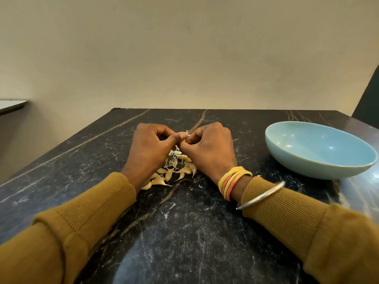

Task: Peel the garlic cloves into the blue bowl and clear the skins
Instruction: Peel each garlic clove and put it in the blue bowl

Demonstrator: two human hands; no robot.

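Observation:
My left hand point(150, 145) and my right hand point(209, 147) meet fingertip to fingertip above the middle of the table, pinching one garlic clove point(185, 138) between them; most of the clove is hidden by the fingers, and a bit of white skin sticks out at its top. Under and between the wrists lies a pile of several unpeeled garlic cloves point(174, 174) mixed with loose white skins point(173, 158). The blue bowl point(320, 150) stands to the right of my right hand, with nothing in it.
The black marble table point(184, 232) runs to a beige wall at the back. Its left edge slants toward me, and a pale ledge point(12, 104) sticks out at far left. A dark panel point(369, 103) stands behind the bowl.

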